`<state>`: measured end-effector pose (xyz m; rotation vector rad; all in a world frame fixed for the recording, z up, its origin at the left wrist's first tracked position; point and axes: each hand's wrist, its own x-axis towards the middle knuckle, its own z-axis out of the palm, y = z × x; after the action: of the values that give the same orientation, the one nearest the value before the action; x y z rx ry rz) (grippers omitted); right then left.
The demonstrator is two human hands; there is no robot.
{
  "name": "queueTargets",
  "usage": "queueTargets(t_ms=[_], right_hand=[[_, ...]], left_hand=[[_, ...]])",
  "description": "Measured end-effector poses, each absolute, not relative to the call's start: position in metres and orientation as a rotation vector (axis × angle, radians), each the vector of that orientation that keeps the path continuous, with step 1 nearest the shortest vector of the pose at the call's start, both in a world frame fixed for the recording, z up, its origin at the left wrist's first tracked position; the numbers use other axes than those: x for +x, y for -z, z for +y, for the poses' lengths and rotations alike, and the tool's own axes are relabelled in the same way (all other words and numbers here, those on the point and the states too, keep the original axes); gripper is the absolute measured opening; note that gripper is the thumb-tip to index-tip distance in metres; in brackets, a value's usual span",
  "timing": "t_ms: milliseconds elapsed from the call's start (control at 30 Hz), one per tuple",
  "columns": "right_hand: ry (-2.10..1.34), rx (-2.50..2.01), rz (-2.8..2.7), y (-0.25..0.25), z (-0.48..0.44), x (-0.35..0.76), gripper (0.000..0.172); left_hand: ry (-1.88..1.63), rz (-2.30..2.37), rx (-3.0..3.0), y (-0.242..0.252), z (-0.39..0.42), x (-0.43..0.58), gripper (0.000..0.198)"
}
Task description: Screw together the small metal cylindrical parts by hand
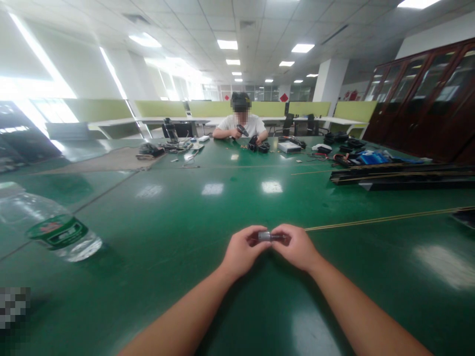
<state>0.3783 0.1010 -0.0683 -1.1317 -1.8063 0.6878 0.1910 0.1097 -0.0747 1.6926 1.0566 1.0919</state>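
One small silver-grey metallic-looking cylinder (264, 236) is pinched closely between left hand (241, 250) and right hand (298, 248); what's finished or remaining, I cannot tell.

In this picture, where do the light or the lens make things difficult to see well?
Head view: glare washes out the windows at left; ceiling lights reflect as pale patches on the green table; the bottle near the left edge looks slanted and stretched, likely lens distortion; between the left hand and right hand, the small gray part shows too little fine detail.
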Motion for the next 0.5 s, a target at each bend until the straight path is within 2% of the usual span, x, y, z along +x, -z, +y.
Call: queueTargets(t_ms=[500], right_hand=[[-0.677,-1.145,-1.824,0.0657,0.1019,0.3817,0.009]], left_hand=[[-1.076,1.066,1.678,0.0735,0.1091,0.191,0.038]])
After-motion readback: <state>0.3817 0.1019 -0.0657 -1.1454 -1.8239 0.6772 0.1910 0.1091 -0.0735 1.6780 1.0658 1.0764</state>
